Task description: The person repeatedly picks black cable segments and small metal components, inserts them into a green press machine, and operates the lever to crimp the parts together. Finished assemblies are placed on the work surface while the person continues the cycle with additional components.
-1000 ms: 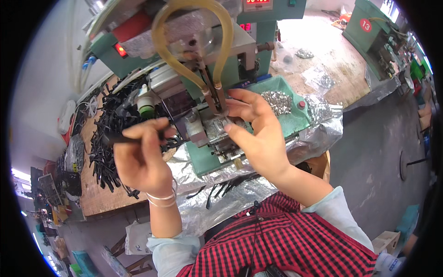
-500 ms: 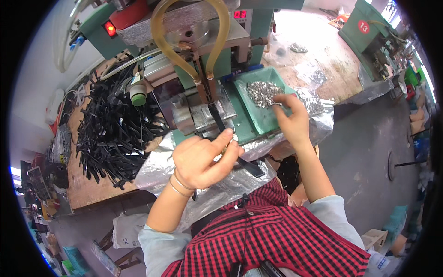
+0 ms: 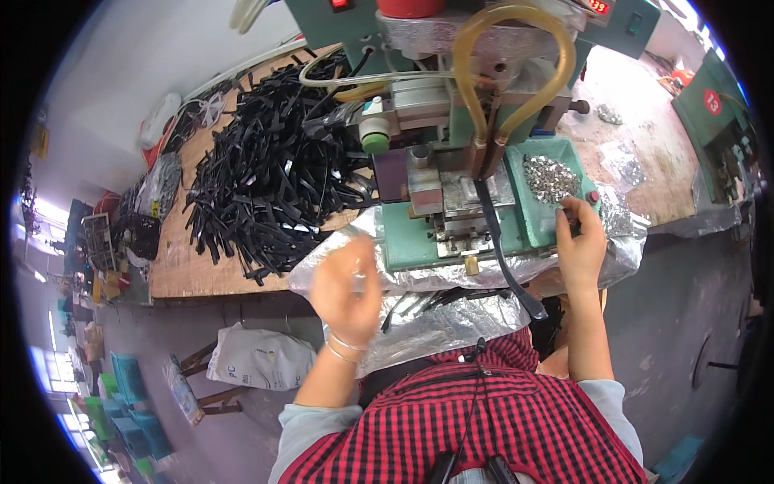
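A long black strap point(image 3: 498, 248) has its upper end under the copper-coloured tips point(image 3: 481, 157) of a green bench machine. Its lower end hangs over the machine's front edge. My left hand point(image 3: 347, 286) is off the strap, over the foil at the table's front edge, and its fingers are smeared by motion. My right hand point(image 3: 582, 246) is at the right side of a green tray point(image 3: 538, 230), thumb and forefinger bent toward each other. Whatever is between those fingertips is too small to make out. Small silvery metal pieces point(image 3: 551, 177) lie heaped in the tray.
A large pile of black straps point(image 3: 274, 177) covers the table on the left. Silver foil point(image 3: 435, 331) drapes over the front edge. Yellowish tubes point(image 3: 465, 73) loop above the machine tips. A second green machine point(image 3: 713, 137) stands at the far right.
My left hand has let go of the strap and moved left. The strap stays in the machine, its lower end hanging. My right hand remains by the tray. The whole view has shifted.
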A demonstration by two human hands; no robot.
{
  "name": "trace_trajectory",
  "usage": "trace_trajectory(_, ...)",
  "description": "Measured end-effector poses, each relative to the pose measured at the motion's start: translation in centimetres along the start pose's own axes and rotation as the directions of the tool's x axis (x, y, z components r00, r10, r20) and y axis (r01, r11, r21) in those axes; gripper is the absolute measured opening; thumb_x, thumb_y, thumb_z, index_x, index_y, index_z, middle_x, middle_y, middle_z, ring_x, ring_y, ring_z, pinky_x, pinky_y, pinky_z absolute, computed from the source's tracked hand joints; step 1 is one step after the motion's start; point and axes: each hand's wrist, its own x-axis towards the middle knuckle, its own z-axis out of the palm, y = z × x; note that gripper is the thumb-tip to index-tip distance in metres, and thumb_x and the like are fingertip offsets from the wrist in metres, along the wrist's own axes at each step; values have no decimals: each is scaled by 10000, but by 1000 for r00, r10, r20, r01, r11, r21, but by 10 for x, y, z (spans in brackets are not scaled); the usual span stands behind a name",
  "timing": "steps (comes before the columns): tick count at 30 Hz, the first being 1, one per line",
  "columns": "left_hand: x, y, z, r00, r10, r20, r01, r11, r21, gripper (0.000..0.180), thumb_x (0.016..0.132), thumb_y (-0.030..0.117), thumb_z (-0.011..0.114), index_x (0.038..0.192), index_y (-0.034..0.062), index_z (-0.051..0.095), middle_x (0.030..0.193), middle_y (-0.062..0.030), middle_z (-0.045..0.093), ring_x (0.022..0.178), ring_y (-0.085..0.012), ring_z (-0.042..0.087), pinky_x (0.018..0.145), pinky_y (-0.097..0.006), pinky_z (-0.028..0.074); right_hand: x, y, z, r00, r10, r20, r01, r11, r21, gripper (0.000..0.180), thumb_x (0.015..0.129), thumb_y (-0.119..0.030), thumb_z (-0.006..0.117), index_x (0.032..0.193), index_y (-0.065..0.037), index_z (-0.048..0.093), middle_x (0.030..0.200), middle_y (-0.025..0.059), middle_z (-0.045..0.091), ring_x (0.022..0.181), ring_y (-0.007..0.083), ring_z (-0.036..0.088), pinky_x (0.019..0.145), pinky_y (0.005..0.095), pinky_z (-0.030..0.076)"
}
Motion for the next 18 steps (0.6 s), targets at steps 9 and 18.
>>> trace_trajectory(9,26,-166,43,852,-464,242,184,698,692,177,732,217,856,801,79,769,943,-113,674,914,-352,653,792,-467,526,10,-21,22,987,-159,-1,158,983,94,87,902,-32,729,986,-39,749,962,118,741,911,301,705,823,387,539)
trace_trajectory(18,78,-93,-29,758,-620,205,645,759,-89,118,924,60,787,916,-10,693,820,14,671,697,-47,587,593,-247,488,10,-8,12,993,65,94,-96,921,379,145,968,-13,680,1101,3,735,1016,34,748,938,103,658,871,268,514)
